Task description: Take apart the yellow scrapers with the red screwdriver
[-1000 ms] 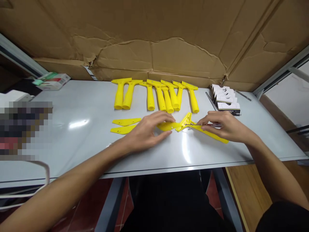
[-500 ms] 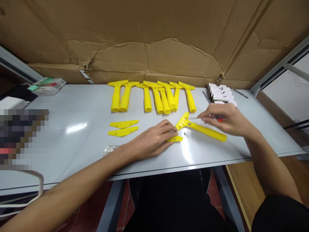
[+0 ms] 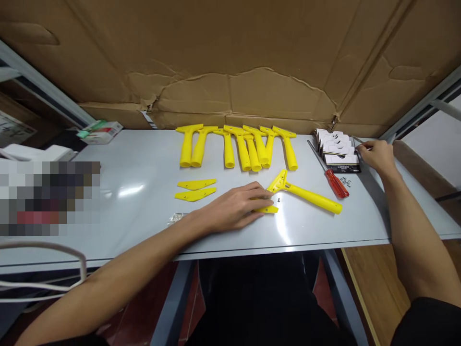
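While your left hand (image 3: 239, 207) covers part of flat yellow plate (image 3: 271, 210), fingers close together, grip unclear, glossy yellow scraper (image 3: 312, 196) lies beside it, handle slanting right. Pale shiny tabletop (image 3: 140, 161); creased cardboard (image 3: 230, 43) behind. Red screwdriver (image 3: 336, 184), earlier in your grasp, now lies down; your right hand (image 3: 380, 154) has moved to metal strip (image 3: 356, 140), can't tell whether fingers clamp it.

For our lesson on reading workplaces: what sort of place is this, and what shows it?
Probably a small assembly bench: matching yellow handles stand out in a row, and a red-handled screwdriver lies beside what look like loose screws.
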The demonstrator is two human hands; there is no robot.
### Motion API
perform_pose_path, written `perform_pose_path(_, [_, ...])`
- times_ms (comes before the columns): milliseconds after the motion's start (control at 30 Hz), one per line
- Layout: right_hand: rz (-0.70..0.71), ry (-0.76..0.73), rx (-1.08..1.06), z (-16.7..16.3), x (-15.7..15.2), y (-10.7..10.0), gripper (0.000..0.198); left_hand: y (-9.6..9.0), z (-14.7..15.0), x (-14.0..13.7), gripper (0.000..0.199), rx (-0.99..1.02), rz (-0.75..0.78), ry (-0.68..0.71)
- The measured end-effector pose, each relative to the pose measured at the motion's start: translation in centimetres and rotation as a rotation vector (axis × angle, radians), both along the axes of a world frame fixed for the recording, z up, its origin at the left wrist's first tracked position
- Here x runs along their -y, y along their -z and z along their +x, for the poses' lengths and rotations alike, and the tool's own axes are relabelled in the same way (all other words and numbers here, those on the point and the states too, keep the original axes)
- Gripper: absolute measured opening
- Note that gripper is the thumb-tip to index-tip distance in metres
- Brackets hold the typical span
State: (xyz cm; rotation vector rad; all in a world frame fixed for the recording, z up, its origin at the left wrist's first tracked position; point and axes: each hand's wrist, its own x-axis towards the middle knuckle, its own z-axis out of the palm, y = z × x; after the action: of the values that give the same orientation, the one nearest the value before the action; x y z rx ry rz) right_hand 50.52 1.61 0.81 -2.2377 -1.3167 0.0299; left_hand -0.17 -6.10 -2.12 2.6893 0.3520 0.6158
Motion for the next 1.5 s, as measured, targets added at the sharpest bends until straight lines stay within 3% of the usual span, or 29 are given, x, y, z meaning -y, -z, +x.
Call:
perform_pose_path(100, [0.019, 0.042, -0.003, 0.5, -0.2, 0.0, 0.024, -0.3, -0.1, -0.1, 0.032, -0.002, 0.008, -0.017])
perform_pose_path(200, [0.094, 0.129, 0.013, 1.4, -0.3, 0.1, 0.029, -1.9, -1.6, -0.4, 0.035, -0.005, 0.006, -0.105])
perform_pose_path(333, [0.178, 0.173, 0.018, 1.7, 0.1, 0.1, 0.032, -4.7, -6.8, -0.7, 0.038, -0.017, -0.088, -0.321])
perform_pose_path(433, [0.278, 0.133, 0.049, -0.8, 1.7, -0.8, 0.033, -5.3, -11.4, -1.0, 0.043, -0.033, -0.127, -0.511])
perform_pose_path(500, [0.411, 0.009, 0.092, -4.5, 3.8, -1.6, 0.029, -4.8, -13.3, -1.4, 0.045, -0.026, -0.143, -0.600])
perform_pose_path(633, [0.513, -0.556, 0.184, -14.4, 10.5, -2.0, 0.021, -2.9, -14.2, -3.0, 0.045, -0.042, -0.166, -0.665])
perform_pose_path(733, [0.530, -0.863, 0.222, -21.0, 15.3, -0.5, 0.010, -1.8, -14.0, -4.0, 0.044, -0.083, -0.176, -0.645])
perform_pose_path(833, [0.554, -1.078, 0.295, -26.5, 18.1, 1.6, 0.012, -1.5, -14.3, -4.4, 0.047, -0.114, -0.162, -0.604])
perform_pose_path(967, [0.392, -1.201, 0.522, -33.6, 18.5, 2.9, 0.038, -2.4, -14.9, -2.4, 0.055, -0.107, -0.117, -0.598])
perform_pose_path(1133, [-0.055, -1.231, 0.462, -39.8, 16.4, 1.9, 0.056, -2.7, -15.4, 3.7, 0.055, -0.099, -0.125, -0.618])
perform_pose_path(1267, [-0.197, -1.286, 0.366, -41.8, 14.9, 1.1, 0.055, -1.3, -16.1, 6.7, 0.056, -0.135, -0.117, -0.742])
perform_pose_path(1367, [-0.285, -1.258, 0.311, -42.7, 14.3, 0.6, 0.050, -0.7, -16.2, 6.8, 0.054, -0.199, -0.198, -0.749])
perform_pose_path(1500, [-0.407, -1.253, 0.262, -43.1, 13.5, -0.6, 0.046, -1.3, -15.5, 6.2, 0.040, -0.269, -0.194, -0.718])
